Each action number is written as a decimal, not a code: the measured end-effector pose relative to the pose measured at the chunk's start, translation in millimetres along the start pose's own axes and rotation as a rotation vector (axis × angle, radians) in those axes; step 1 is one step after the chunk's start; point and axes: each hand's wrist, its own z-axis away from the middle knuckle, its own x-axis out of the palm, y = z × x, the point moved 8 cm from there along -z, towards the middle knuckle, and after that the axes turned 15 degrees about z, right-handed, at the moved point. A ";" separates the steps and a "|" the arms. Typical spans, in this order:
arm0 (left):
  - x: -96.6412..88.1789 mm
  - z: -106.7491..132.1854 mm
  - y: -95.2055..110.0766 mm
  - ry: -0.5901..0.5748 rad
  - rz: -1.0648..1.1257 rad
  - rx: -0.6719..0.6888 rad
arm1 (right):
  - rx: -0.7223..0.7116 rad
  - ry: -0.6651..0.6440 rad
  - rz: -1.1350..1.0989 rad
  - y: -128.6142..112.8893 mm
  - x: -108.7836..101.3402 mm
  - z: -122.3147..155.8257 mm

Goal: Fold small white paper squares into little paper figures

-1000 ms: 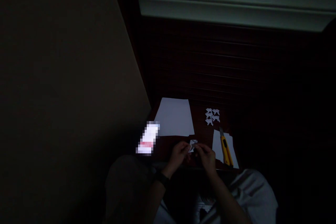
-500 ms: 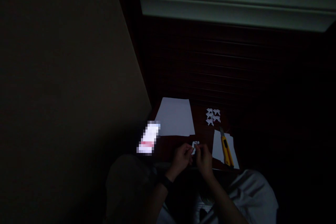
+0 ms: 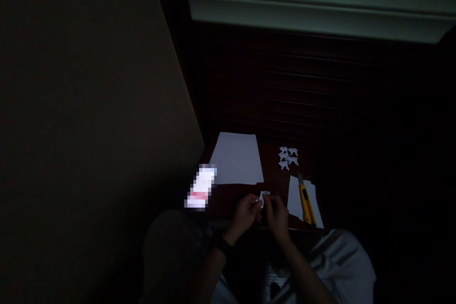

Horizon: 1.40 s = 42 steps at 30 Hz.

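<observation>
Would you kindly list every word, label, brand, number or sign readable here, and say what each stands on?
No legible text anywhere.
Bright screen: blurred into blocks, unreadable.
Yellow cutter: too small and dark to read any marking.
Small folded paper: no lettering visible.
Large white paper: no lettering visible.

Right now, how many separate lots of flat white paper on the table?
2: larger white paper beyond the left hand; smaller white paper right of the right hand, under the yellow utility knife. Dark may hide more.
</observation>
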 end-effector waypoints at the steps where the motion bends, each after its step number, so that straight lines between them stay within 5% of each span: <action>1: -0.3 -0.5 -0.6 0.000 0.004 -0.001 | 0.010 0.002 -0.008 0.1 -0.5 0.3; 11: -3.7 -3.0 -1.0 0.025 0.036 0.001 | 0.163 0.064 -0.140 18.1 1.0 3.2; 30: -5.7 -3.0 -2.4 0.025 0.019 0.006 | 0.316 -0.149 -0.451 42.7 22.0 -6.2; 42: 3.2 0.7 0.4 -0.091 0.083 -0.099 | 0.255 -0.074 -0.455 25.7 10.7 -10.0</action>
